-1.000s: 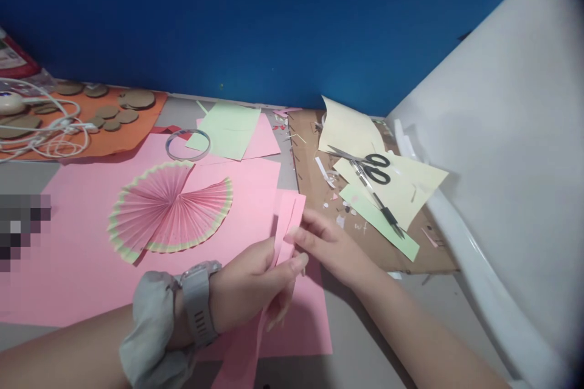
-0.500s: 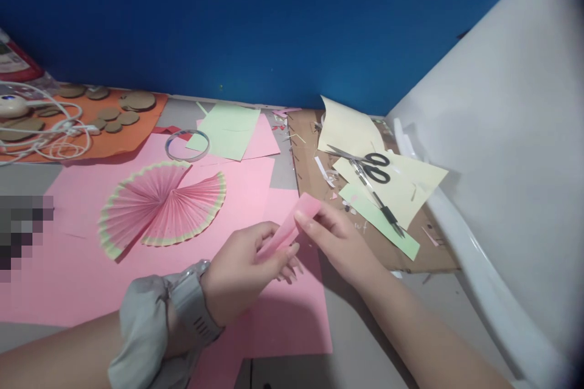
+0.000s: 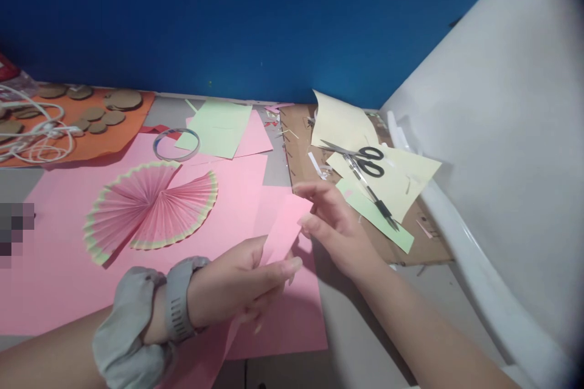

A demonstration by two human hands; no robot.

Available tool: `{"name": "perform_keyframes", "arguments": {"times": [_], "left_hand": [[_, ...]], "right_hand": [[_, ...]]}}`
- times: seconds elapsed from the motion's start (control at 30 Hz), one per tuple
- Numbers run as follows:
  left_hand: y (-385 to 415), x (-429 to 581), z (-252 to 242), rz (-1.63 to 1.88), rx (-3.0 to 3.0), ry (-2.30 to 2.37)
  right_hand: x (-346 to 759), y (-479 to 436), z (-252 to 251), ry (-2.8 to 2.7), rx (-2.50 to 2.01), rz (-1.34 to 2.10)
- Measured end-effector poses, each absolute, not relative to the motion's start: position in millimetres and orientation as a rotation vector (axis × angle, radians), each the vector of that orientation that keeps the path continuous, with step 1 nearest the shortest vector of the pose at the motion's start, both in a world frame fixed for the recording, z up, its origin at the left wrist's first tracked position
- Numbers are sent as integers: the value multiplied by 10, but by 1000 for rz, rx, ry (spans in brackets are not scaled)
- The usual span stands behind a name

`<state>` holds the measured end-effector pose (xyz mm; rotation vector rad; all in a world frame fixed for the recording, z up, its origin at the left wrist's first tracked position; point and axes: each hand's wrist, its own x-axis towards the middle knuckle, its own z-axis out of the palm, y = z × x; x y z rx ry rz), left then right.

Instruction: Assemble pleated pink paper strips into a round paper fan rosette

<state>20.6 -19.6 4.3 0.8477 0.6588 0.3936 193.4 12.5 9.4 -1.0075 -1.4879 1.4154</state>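
Observation:
A narrow strip of pink paper (image 3: 285, 228) is held up between my hands, its flat face toward me. My left hand (image 3: 241, 279), with a grey watch and a grey scrunchie at the wrist, grips the lower end under its thumb. At the upper right edge, my right hand (image 3: 335, 225) pinches the paper between thumb and fingers. Beneath lie large pink sheets (image 3: 241, 194). To the left on them rests a pleated pink paper fan (image 3: 155, 206) with a pale green rim.
A roll of tape (image 3: 176, 155) lies beside green paper (image 3: 221, 127). On the cardboard (image 3: 292, 127) at right are scissors (image 3: 369, 161), a pen (image 3: 376, 203) and cream sheets (image 3: 342, 121). At far left, white cables (image 3: 55, 134) and cardboard discs (image 3: 123, 99) sit on orange paper (image 3: 132, 127).
The pink strip has turned so that its broad face shows more. My right fingers have spread a little and shifted along its edge. The whole view has moved slightly.

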Motion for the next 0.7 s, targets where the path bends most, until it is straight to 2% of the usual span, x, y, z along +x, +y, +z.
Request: {"name": "perform_keyframes", "arguments": {"times": [0.33, 0.53, 0.7], "left_hand": [[-167, 195, 121, 315, 858, 573], [-185, 250, 53, 652, 924, 965], [-180, 258, 69, 543, 910, 973]], "right_hand": [[1954, 179, 166, -1620, -1063, 1467], [1929, 172, 121, -1587, -1032, 1498], [1912, 180, 90, -1614, -1087, 1445]]}}
